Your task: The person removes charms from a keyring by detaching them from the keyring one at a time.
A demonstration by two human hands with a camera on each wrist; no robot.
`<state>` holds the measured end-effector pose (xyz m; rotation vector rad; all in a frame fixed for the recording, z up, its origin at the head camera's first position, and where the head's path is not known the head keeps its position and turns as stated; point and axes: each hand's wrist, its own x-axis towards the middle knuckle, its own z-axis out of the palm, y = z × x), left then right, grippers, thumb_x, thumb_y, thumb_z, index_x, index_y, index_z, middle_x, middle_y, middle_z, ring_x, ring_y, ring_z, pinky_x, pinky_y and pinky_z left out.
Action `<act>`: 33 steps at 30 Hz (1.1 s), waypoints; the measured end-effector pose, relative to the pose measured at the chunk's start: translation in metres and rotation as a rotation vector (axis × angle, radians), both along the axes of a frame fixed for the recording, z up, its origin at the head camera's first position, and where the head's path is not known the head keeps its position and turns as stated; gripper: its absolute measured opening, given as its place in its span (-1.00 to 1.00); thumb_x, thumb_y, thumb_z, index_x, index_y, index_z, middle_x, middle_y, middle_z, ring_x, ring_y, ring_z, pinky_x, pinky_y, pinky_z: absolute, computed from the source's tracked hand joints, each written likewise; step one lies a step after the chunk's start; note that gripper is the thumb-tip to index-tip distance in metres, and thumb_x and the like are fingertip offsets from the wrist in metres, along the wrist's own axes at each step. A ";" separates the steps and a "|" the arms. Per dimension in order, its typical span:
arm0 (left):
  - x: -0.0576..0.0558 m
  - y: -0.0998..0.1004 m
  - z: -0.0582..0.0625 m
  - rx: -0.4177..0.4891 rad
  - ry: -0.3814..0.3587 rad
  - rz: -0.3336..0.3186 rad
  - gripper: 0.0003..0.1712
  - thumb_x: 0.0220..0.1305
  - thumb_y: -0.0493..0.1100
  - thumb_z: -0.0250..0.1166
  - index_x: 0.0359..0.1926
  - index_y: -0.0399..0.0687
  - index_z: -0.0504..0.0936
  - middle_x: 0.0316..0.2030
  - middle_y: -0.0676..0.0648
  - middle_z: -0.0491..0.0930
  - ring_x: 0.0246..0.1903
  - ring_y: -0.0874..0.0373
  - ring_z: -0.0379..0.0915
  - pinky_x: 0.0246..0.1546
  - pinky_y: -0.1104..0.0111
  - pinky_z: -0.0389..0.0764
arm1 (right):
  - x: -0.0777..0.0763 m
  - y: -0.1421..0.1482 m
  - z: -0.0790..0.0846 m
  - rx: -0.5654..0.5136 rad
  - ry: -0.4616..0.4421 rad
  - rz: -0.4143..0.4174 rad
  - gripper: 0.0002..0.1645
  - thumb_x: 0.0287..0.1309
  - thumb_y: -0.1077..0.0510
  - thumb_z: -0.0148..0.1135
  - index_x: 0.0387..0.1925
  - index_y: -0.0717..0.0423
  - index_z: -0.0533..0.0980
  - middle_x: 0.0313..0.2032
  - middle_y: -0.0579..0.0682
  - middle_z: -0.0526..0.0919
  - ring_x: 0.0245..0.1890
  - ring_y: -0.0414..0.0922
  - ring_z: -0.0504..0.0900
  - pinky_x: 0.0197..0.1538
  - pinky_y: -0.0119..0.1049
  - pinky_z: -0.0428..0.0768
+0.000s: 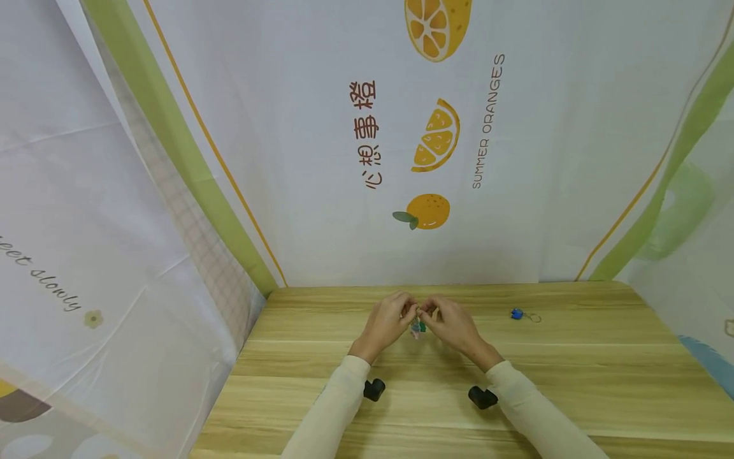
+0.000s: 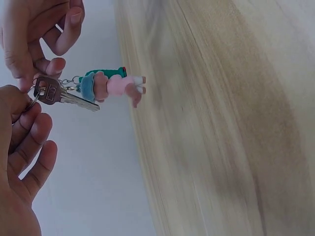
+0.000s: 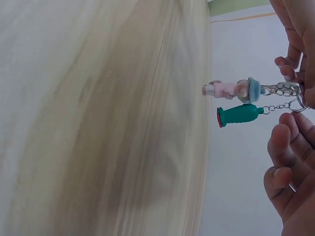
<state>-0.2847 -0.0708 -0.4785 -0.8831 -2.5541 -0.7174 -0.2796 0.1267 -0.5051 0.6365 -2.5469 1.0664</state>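
Note:
My left hand (image 1: 390, 322) and right hand (image 1: 450, 324) meet above the table, fingertips pinching a metal key ring (image 3: 298, 102) between them. A key (image 2: 48, 91) with a brown-looking head hangs from the ring close to the left fingers. Two small charms dangle on chains: a figurine (image 2: 115, 86) in a blue hat and pink clothes, and a green charm (image 3: 240, 114) with a red-edged base. In the left wrist view the figurine partly covers the green charm.
A blue keychain (image 1: 517, 313) with its own ring lies on the wooden table (image 1: 573, 382), to the right of the hands. Black wrist cameras (image 1: 483, 398) sit below the forearms. Behind the table hangs a white cloth (image 1: 321, 242) printed with oranges.

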 end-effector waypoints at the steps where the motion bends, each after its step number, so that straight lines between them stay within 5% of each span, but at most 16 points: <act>1: 0.000 0.000 0.000 0.001 -0.003 -0.002 -0.86 0.57 -0.18 0.28 -0.07 -0.13 0.73 -0.23 0.01 0.73 -0.33 0.28 0.58 -0.30 0.57 0.58 | 0.000 0.000 0.000 -0.001 -0.002 0.002 -0.88 0.43 0.08 0.39 -0.15 0.03 0.69 -0.28 -0.10 0.74 -0.56 -0.35 0.43 -0.47 -0.43 0.44; 33: 0.001 0.005 -0.005 -0.018 0.050 -0.051 -0.95 0.53 -0.21 0.33 -0.15 -0.07 0.70 -0.28 0.03 0.68 -0.38 0.30 0.52 -0.36 0.57 0.53 | 0.001 0.003 -0.002 -0.038 -0.029 0.022 -0.90 0.37 0.24 0.36 -0.26 0.00 0.58 -0.42 -0.18 0.61 -0.53 -0.28 0.43 -0.45 -0.40 0.42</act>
